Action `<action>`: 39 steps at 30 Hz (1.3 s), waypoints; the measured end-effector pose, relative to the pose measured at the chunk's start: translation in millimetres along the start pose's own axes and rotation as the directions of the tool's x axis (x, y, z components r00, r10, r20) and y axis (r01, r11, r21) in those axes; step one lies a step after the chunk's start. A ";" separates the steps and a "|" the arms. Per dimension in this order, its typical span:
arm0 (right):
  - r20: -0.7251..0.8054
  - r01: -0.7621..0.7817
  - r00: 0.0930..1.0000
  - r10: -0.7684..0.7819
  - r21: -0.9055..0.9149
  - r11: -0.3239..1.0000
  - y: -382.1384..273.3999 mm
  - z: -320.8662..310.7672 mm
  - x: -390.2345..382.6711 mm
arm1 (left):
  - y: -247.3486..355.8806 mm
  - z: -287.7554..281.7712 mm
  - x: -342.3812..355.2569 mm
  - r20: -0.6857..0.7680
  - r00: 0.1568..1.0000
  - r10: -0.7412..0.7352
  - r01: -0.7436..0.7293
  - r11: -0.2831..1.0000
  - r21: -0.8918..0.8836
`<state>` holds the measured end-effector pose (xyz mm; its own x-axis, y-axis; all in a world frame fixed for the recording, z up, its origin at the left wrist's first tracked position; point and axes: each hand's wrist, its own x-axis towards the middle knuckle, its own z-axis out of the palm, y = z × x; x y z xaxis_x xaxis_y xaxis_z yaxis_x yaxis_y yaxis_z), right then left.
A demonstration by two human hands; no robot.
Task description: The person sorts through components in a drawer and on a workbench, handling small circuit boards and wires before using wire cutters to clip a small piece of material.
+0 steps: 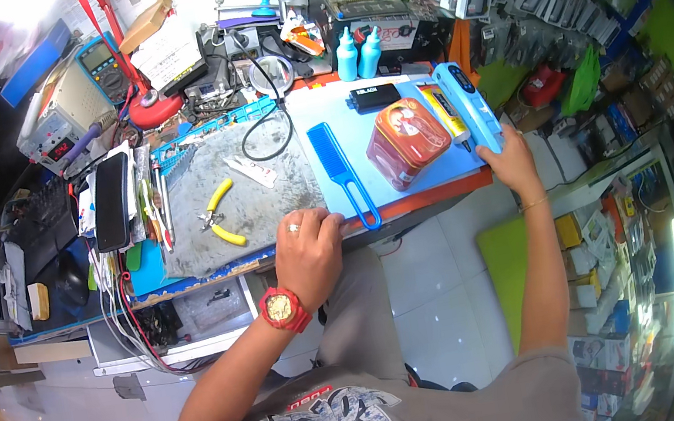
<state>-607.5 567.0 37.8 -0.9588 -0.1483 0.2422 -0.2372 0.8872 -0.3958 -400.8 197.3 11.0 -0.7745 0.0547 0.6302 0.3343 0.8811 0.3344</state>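
Observation:
My left hand (308,248), a ring on one finger, rests with curled fingers at the bench's front edge; nothing shows in it. A blue comb (339,170) with a looped handle lies just right of it. Yellow-handled cutters (222,215) sit to its left on the worn grey mat (199,175). At the right corner, my right hand (511,162) closes around the lower end of a long light-blue handheld device (469,106) with a dark display. Beside that device are a yellow tube (446,112), a reddish lidded tin (410,144) and a small black box (373,98).
Two light-blue squeeze bottles (358,54) stand at the back. A phone (113,202) lies at the left, near a multimeter (103,71) and a red lamp base (155,109). An open drawer (204,315) juts out below the bench. A glass showcase (626,253) stands right.

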 end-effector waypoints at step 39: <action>0.672 0.793 0.413 -0.614 0.065 0.605 -242.6 89.2 164.0 | -9.7 -15.2 3.8 0.195 0.980 0.046 -0.065 0.994 0.093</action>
<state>-721.1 288.5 94.5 -0.3557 -0.8999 -0.2524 -0.9145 0.3909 -0.1049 -398.8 181.9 20.8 -0.8482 0.1853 0.4962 0.3325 0.9155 0.2264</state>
